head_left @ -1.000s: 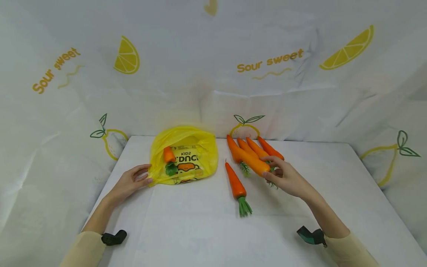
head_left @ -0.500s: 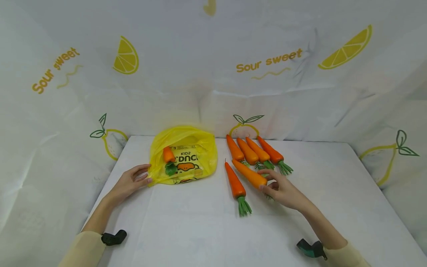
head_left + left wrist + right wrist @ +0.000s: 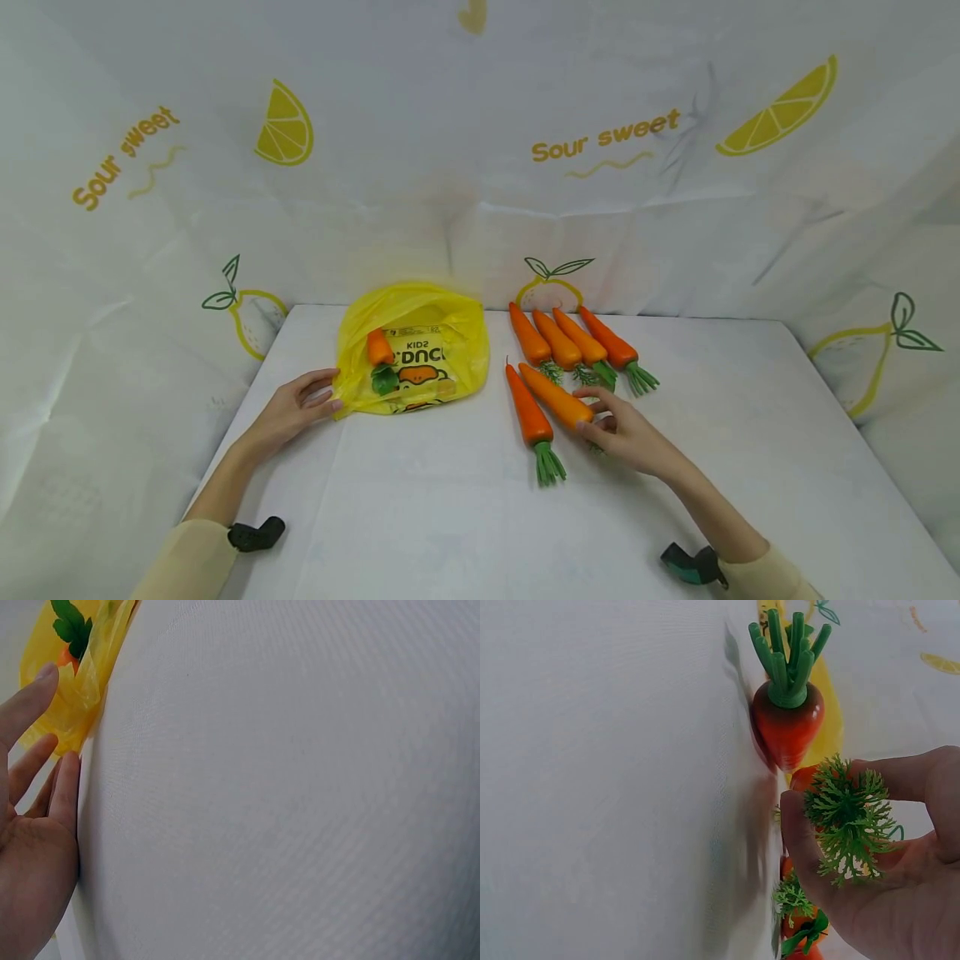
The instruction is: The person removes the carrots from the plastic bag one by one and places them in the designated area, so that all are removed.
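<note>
My right hand (image 3: 626, 429) grips an orange carrot (image 3: 555, 396) by its thick leafy end, thumb on one side and fingers on the other. Its feathery green top (image 3: 847, 817) shows between them in the right wrist view. Just left of it lies a redder carrot (image 3: 529, 410) with green stalks. At the left, my other hand (image 3: 296, 408) rests with relaxed, spread fingers, its fingertips touching the edge of a yellow plastic bag (image 3: 468, 367). One orange carrot (image 3: 380, 348) with a leafy green top lies in the bag's open mouth.
Several carrots lie side by side near the table's back edge, among them a red-orange one (image 3: 611, 340) with green stalks. The table (image 3: 420, 517) is covered in white, and a white lemon-print sheet (image 3: 450, 167) rises behind it.
The right hand has brought its carrot toward the front and left, away from the back row and down beside the redder carrot. The left hand and the bag have stayed put.
</note>
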